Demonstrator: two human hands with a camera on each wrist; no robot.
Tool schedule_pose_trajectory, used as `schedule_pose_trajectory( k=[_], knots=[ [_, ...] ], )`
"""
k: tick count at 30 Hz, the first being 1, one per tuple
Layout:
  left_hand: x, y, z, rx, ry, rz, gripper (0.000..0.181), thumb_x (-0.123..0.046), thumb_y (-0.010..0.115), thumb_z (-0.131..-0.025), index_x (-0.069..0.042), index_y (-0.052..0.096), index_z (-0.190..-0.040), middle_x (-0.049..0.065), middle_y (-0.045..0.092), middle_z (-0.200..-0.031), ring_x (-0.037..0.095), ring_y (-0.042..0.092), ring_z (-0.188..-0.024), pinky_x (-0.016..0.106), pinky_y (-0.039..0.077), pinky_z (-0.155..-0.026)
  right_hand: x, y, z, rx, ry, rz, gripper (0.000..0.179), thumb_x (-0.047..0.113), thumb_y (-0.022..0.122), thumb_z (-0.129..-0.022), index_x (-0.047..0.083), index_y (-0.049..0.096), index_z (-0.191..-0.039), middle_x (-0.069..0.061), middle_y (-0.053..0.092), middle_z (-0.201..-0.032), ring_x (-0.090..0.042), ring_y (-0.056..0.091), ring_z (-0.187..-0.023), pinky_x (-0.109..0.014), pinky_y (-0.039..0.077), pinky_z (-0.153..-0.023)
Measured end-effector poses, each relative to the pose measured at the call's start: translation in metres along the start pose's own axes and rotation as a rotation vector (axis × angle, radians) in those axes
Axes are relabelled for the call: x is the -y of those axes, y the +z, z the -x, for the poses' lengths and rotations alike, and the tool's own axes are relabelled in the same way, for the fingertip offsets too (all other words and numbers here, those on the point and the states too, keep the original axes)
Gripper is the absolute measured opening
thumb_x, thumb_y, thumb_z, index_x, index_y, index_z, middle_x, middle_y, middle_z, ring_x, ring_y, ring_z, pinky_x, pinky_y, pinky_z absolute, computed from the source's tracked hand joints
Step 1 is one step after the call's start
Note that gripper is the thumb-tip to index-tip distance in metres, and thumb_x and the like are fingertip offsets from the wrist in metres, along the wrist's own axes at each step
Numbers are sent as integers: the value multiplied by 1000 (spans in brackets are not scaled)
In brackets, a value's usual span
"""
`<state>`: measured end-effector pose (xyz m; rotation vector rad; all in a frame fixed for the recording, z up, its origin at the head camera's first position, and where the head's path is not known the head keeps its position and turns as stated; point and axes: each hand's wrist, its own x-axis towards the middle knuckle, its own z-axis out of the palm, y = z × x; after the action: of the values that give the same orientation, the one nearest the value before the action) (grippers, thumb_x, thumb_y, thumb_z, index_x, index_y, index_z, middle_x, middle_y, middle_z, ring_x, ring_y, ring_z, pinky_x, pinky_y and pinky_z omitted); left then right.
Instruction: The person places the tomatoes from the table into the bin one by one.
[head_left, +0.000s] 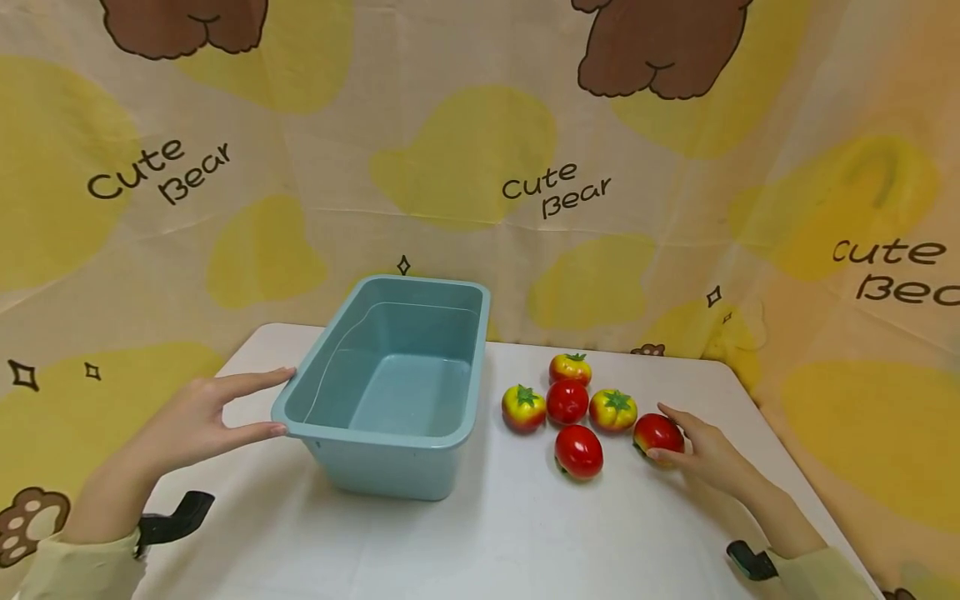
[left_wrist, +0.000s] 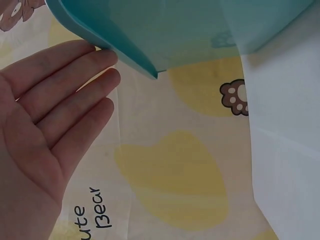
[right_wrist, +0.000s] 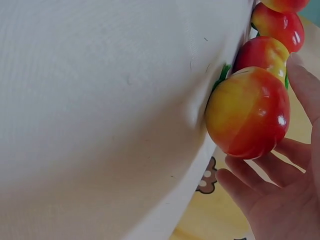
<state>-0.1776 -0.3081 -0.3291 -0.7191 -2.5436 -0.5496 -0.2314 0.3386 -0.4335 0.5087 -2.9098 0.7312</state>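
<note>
A pale blue plastic basin (head_left: 461, 467) stands on the white table. At its near left corner my left hand (head_left: 191, 417) has its thumb and index fingertips against the rim; in the left wrist view the fingers (left_wrist: 75, 95) lie straight beside the outer wall. My right hand (head_left: 712, 454) is spread around the rightmost toy tomato (head_left: 658, 437), thumb in front and index finger behind. That tomato, glossy red and yellow, rests on the table. In the right wrist view several fingertips (right_wrist: 227, 177) sit below it; firm contact cannot be made out.
Left of the right hand, several more toy tomatoes (head_left: 579, 452) lie in a cluster, some red, some yellow with green leaf tops. The white table (head_left: 525, 533) ends at a patterned cloth backdrop (head_left: 450, 167) behind and at both sides.
</note>
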Motion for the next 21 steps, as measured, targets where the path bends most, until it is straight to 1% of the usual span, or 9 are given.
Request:
schedule_pose_trajectory(
  k=[4, 7, 11, 16, 18, 21],
  knots=[
    [-1, 0, 1, 11, -48, -19, 64, -35, 86, -66, -28, 63, -126, -8, 68, -116, -18, 49, -105, 4, 36, -79, -2, 1, 0, 15, 5, -27, 82, 41, 73, -81, -6, 39, -139, -32, 47, -135, -49, 51, -114, -57, 48, -88],
    [-2, -1, 1, 23, -58, -28, 64, -36, 85, -67, -28, 63, -126, -8, 69, -115, -13, 54, -101, 6, 38, -74, -3, 1, 0, 18, 4, -50, 82, 40, 74, -81, -6, 39, -139, -32, 46, -135, -49, 50, -115, -56, 48, -88],
    [-3, -2, 1, 33, -60, -33, 64, -37, 85, -67, -28, 62, -126, -7, 69, -115, -7, 57, -98, 8, 38, -73, -4, 2, 1, 14, -2, -58, 82, 38, 75, -80, -7, 39, -139, -33, 47, -133, -49, 51, -115, -56, 49, -88],
    [-1, -1, 1, 47, -93, -38, 63, -38, 84, -68, -30, 62, -126, -7, 69, -115, -9, 55, -97, 8, 38, -74, -5, 3, 1, 17, 17, -51, 83, 39, 75, -80, -7, 39, -139, -33, 49, -132, -46, 54, -112, -53, 50, -87],
    [0, -1, 1, 59, -87, -38, 63, -39, 84, -69, -28, 62, -127, -6, 69, -115, -9, 54, -92, 10, 37, -71, -5, 3, 1, 18, 29, -47, 83, 39, 75, -79, -7, 39, -139, -33, 49, -131, -45, 54, -111, -53, 50, -87],
    [0, -1, 1, 67, -92, -36, 62, -39, 83, -70, -28, 61, -127, -6, 69, -116, -10, 52, -93, 10, 38, -72, -5, 3, 1, 23, 45, -39, 84, 40, 75, -79, -6, 39, -139, -33, 49, -131, -44, 55, -110, -52, 51, -86]
  ],
)
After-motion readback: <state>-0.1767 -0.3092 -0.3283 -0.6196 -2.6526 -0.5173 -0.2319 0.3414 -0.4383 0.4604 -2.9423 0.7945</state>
